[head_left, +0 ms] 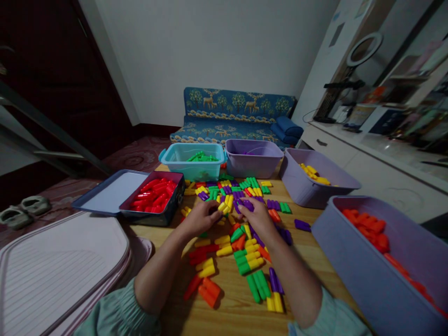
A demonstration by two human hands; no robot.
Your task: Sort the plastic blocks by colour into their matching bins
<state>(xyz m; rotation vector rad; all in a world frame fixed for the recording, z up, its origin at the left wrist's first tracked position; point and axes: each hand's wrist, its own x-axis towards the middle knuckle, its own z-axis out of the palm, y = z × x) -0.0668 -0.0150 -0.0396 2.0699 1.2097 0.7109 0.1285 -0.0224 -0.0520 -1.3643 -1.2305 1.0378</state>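
Observation:
My left hand (205, 217) pinches a yellow plastic building piece (224, 207) between thumb and fingers. Close beside it, my right hand (257, 214) has its fingers closed on a purple plastic building piece (246, 204). The two pieces are apart, over a spread of red, yellow, green, purple and orange pieces on the wooden table (238, 322). Nearer to me lie a green piece (258, 286), an orange piece (209, 292) and a yellow piece (206, 267).
Around the table's edge stand a red-filled tin box (180, 186), a turquoise bin (189, 172) with green pieces, a lilac bin (254, 165) with purple, another lilac bin (304, 191) with yellow, and a large bin (353, 261) with orange-red pieces. A patterned sofa (231, 109) is behind.

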